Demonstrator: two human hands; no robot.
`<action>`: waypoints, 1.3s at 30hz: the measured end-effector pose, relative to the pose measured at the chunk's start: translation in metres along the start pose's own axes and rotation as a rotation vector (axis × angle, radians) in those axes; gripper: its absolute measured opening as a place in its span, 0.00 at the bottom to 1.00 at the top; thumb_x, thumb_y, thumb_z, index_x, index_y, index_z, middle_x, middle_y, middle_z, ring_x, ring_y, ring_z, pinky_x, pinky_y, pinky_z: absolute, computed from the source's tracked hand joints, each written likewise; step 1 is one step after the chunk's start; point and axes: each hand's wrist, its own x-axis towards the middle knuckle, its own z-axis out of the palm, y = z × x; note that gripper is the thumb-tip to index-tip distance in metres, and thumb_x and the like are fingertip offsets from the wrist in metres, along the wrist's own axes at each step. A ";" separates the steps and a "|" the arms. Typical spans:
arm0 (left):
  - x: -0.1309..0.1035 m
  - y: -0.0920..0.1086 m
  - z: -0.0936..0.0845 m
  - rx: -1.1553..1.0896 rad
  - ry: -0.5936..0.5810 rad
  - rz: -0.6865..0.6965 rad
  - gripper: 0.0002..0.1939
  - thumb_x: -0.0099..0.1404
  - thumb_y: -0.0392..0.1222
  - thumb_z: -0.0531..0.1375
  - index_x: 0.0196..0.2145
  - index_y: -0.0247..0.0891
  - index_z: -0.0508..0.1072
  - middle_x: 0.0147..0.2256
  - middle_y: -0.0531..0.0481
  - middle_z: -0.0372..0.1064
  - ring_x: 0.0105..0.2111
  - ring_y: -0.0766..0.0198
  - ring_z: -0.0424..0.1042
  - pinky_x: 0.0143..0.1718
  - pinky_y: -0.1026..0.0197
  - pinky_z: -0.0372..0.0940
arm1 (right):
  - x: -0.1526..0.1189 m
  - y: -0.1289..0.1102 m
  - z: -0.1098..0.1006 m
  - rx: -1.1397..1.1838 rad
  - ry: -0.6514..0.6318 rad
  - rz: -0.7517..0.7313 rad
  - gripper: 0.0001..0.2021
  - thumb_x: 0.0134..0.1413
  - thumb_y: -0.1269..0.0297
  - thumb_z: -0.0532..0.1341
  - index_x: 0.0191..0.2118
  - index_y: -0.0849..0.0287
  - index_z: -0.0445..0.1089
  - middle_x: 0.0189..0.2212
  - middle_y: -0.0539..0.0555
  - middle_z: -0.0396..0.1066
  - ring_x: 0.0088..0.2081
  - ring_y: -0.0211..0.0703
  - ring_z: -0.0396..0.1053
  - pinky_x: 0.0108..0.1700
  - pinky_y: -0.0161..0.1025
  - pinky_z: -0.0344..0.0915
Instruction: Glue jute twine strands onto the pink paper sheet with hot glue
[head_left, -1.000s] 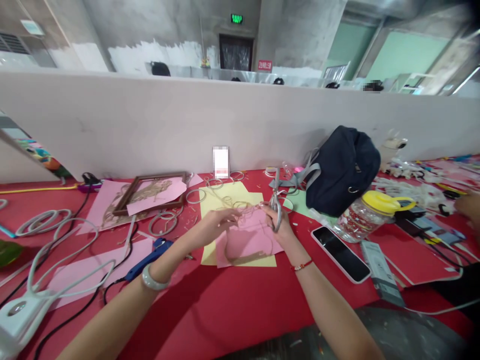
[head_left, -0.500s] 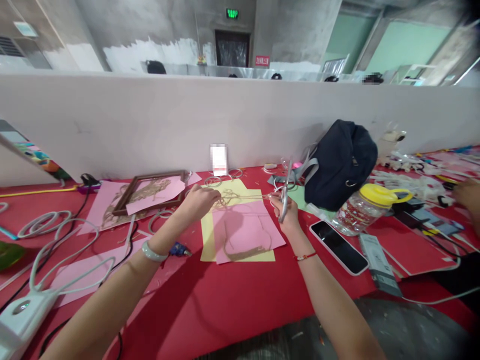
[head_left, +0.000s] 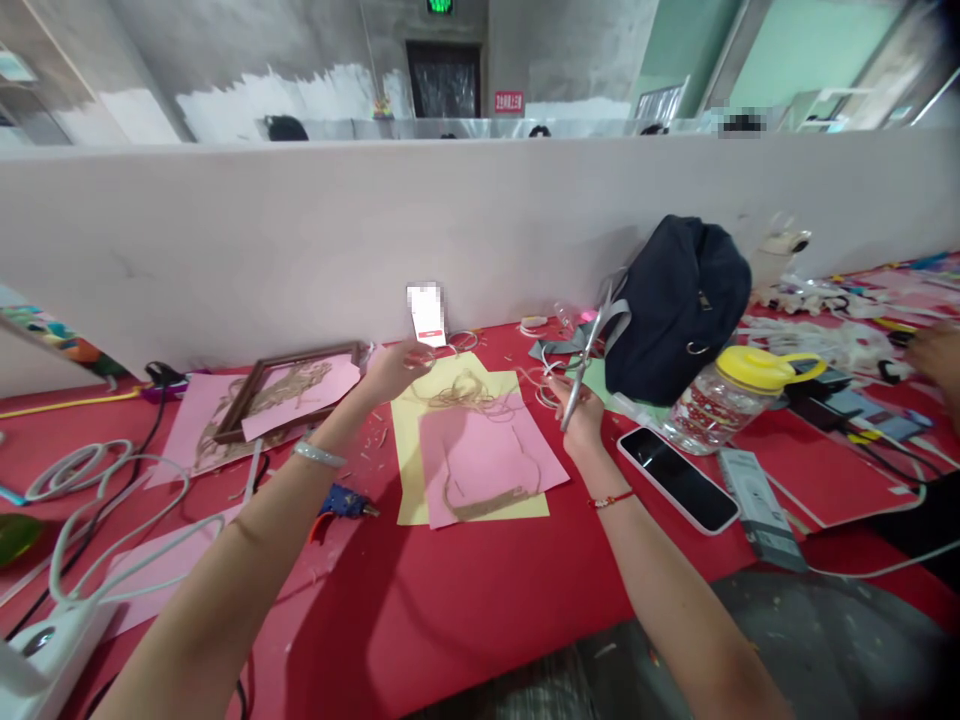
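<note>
My right hand is closed around a pair of silver scissors, whose blades point up and away from me. Beyond the yellow sheet's left corner is my left hand, its fingers bent together in front of a propped-up phone; whatever they hold is hidden. Loose loops of brown twine lie on the yellow sheet between my hands. On top of it, a pink sheet carries a twine outline, with a thicker twine strip along its lower edge.
A blue glue gun lies left of the sheets. Further left are a brown frame, white cables and a power strip. To the right are a black phone, a yellow-lidded bottle, a dark backpack and another person's hand.
The twine stretched between my hands has gone slack onto the yellow sheet. My left hand has moved left and away from me. The scissors stay in my right hand.
</note>
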 end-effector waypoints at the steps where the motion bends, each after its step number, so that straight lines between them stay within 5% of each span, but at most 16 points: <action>1: -0.003 -0.008 0.001 0.028 -0.026 -0.025 0.19 0.59 0.54 0.71 0.42 0.39 0.80 0.42 0.41 0.82 0.38 0.53 0.81 0.43 0.52 0.76 | 0.001 0.000 -0.002 -0.008 0.018 -0.009 0.20 0.37 0.53 0.79 0.33 0.58 0.76 0.26 0.50 0.78 0.15 0.30 0.58 0.15 0.32 0.53; 5: -0.021 -0.037 0.009 0.160 -0.057 -0.078 0.18 0.50 0.52 0.75 0.35 0.39 0.79 0.36 0.44 0.79 0.34 0.54 0.77 0.40 0.53 0.73 | 0.004 -0.004 -0.006 -0.050 0.077 -0.070 0.19 0.42 0.53 0.77 0.36 0.58 0.76 0.28 0.51 0.80 0.21 0.36 0.66 0.19 0.33 0.58; 11: -0.028 -0.044 0.017 0.219 -0.004 -0.120 0.18 0.58 0.56 0.70 0.25 0.40 0.74 0.27 0.48 0.73 0.31 0.57 0.72 0.38 0.56 0.68 | -0.002 -0.020 0.001 -0.049 0.014 -0.060 0.23 0.52 0.41 0.72 0.37 0.58 0.75 0.31 0.54 0.80 0.19 0.35 0.65 0.17 0.34 0.55; 17: -0.025 -0.018 0.000 0.095 0.004 -0.122 0.24 0.57 0.64 0.71 0.28 0.39 0.79 0.25 0.47 0.75 0.27 0.58 0.72 0.30 0.59 0.62 | -0.037 -0.021 0.019 0.095 -0.634 0.393 0.38 0.47 0.17 0.61 0.28 0.55 0.68 0.21 0.51 0.68 0.20 0.40 0.65 0.22 0.38 0.63; 21: -0.021 0.005 -0.013 -0.003 0.019 -0.092 0.29 0.55 0.69 0.72 0.33 0.37 0.81 0.27 0.45 0.78 0.28 0.58 0.75 0.30 0.60 0.65 | -0.068 -0.016 0.026 0.103 -1.030 0.650 0.40 0.47 0.15 0.58 0.28 0.55 0.70 0.22 0.54 0.69 0.23 0.43 0.67 0.25 0.40 0.65; 23: -0.018 0.016 -0.017 -0.045 0.033 -0.076 0.31 0.55 0.69 0.72 0.37 0.36 0.82 0.29 0.45 0.79 0.29 0.58 0.77 0.32 0.60 0.68 | -0.076 -0.015 0.027 0.115 -1.126 0.759 0.41 0.50 0.15 0.55 0.29 0.55 0.70 0.24 0.54 0.69 0.23 0.43 0.66 0.26 0.40 0.65; 27: -0.019 0.036 -0.020 -0.135 0.075 -0.009 0.31 0.57 0.66 0.72 0.44 0.35 0.82 0.30 0.46 0.79 0.30 0.60 0.77 0.33 0.61 0.69 | -0.079 -0.016 0.026 0.153 -1.185 0.876 0.42 0.54 0.15 0.49 0.28 0.55 0.69 0.22 0.52 0.66 0.22 0.41 0.61 0.24 0.38 0.60; 31: -0.018 0.051 -0.020 -0.216 0.145 0.040 0.22 0.60 0.55 0.72 0.43 0.35 0.82 0.29 0.49 0.77 0.29 0.63 0.74 0.31 0.62 0.66 | -0.080 -0.017 0.029 0.168 -1.192 0.813 0.42 0.51 0.14 0.49 0.28 0.54 0.68 0.21 0.50 0.64 0.20 0.39 0.58 0.22 0.37 0.56; 36: 0.012 0.058 -0.033 -0.279 0.632 0.052 0.07 0.68 0.45 0.67 0.36 0.40 0.77 0.29 0.50 0.77 0.28 0.67 0.73 0.31 0.66 0.68 | -0.070 -0.020 0.035 0.185 -0.798 0.452 0.36 0.48 0.21 0.65 0.25 0.53 0.61 0.20 0.46 0.60 0.19 0.35 0.56 0.20 0.35 0.55; 39: 0.039 0.065 -0.060 -0.129 0.496 0.011 0.09 0.67 0.43 0.69 0.33 0.39 0.74 0.23 0.54 0.71 0.24 0.68 0.72 0.26 0.69 0.65 | -0.054 -0.028 0.030 0.200 -0.648 0.372 0.37 0.45 0.20 0.66 0.24 0.53 0.60 0.19 0.46 0.59 0.19 0.36 0.57 0.21 0.35 0.57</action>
